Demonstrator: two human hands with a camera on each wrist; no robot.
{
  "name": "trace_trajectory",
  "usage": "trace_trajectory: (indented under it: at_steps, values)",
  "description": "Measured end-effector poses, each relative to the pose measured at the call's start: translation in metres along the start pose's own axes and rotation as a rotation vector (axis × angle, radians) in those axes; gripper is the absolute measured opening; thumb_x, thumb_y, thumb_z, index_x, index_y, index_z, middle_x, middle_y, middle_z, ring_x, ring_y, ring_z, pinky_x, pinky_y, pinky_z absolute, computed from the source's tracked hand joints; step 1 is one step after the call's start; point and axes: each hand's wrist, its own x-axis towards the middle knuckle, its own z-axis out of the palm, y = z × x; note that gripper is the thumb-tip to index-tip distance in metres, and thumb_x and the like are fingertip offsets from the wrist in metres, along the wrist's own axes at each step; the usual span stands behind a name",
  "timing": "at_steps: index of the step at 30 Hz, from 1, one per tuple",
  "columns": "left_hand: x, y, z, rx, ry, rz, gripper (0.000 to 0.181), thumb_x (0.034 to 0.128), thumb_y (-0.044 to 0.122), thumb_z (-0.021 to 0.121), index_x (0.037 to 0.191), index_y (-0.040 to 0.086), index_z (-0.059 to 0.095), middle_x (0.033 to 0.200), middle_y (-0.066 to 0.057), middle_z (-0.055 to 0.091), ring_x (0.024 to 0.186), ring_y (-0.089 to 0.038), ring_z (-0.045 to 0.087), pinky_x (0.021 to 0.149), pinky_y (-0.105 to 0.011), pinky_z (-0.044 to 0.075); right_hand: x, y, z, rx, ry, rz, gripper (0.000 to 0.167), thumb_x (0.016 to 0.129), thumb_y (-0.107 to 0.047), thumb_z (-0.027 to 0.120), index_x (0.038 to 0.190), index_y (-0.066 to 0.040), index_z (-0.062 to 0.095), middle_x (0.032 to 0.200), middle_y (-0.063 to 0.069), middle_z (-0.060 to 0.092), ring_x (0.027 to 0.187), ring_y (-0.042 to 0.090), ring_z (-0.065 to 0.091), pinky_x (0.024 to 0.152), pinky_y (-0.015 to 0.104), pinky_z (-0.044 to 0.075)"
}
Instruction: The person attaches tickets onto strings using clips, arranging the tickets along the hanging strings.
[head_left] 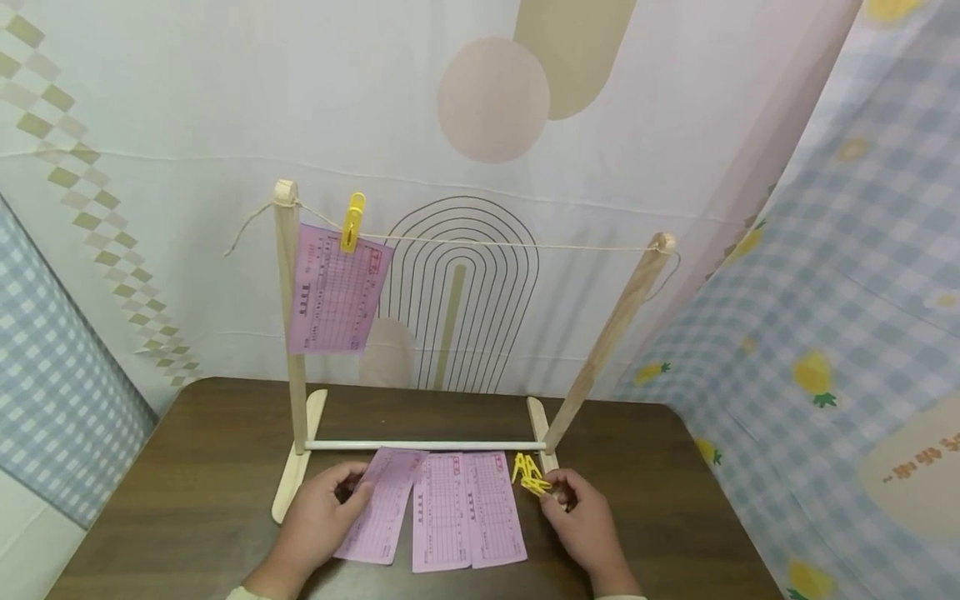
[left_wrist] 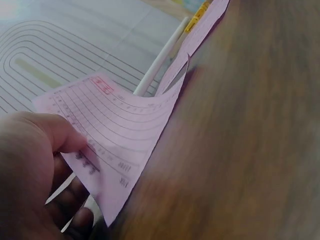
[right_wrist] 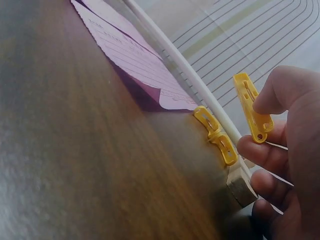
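Between thumb and fingers, my left hand (head_left: 318,521) (left_wrist: 35,155) pinches the left edge of a pink printed slip (head_left: 382,508) (left_wrist: 115,135), which bends upward in the left wrist view. Beside it two more pink slips (head_left: 441,517) (head_left: 495,512) lie side by side on the table. At their right, my right hand (head_left: 588,525) (right_wrist: 295,145) pinches a yellow clip (right_wrist: 251,105) between thumb and finger; other yellow clips (head_left: 523,468) (right_wrist: 215,135) rest on the table. Another pink slip (head_left: 337,296) hangs from the string, held by a yellow clip (head_left: 352,222) near the left post.
A wooden stand has a left post (head_left: 288,292), a right post (head_left: 611,342) and a white bottom bar (head_left: 427,446). A thin string (head_left: 487,243) runs between the post tops. The stand is on the brown table (head_left: 202,467), with patterned cloth (head_left: 615,183) behind and at the sides.
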Motion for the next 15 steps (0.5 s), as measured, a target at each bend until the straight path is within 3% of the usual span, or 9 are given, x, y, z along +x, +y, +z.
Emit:
trace_trajectory:
  at_steps: [7,11,15]
  values:
    - [0.0025,0.0024,-0.0047,-0.102,-0.028,-0.099,0.02,0.1021,0.017,0.084,0.121,0.013,0.083,0.102,0.001,0.08,0.092,-0.006,0.069,0.083,-0.022,0.06,0.0005,0.0,0.0003,0.027,0.008,-0.011,0.027,0.092,-0.007,0.087,0.115,-0.019,0.082,0.096,-0.004,0.073,0.088,0.007,0.065,0.078,0.023,0.054]
    - [0.0044,0.005,-0.005,-0.147,-0.045,-0.125,0.023,0.103,0.021,0.085,0.124,0.011,0.082,0.106,-0.001,0.081,0.093,-0.007,0.07,0.081,-0.022,0.059,0.0008,0.0006,-0.0017,0.032,0.006,-0.046,0.032,0.094,-0.009,0.089,0.123,-0.02,0.083,0.112,-0.004,0.079,0.099,0.007,0.068,0.089,0.025,0.057]
    - [0.0054,0.0102,-0.0065,-0.196,-0.046,-0.136,0.023,0.1029,0.022,0.085,0.123,0.01,0.082,0.105,-0.003,0.081,0.09,-0.008,0.071,0.076,-0.023,0.061,0.0012,-0.0009,-0.004,0.112,-0.001,-0.11,0.035,0.096,-0.01,0.089,0.128,-0.02,0.083,0.123,0.0,0.079,0.1,0.006,0.069,0.089,0.024,0.059]
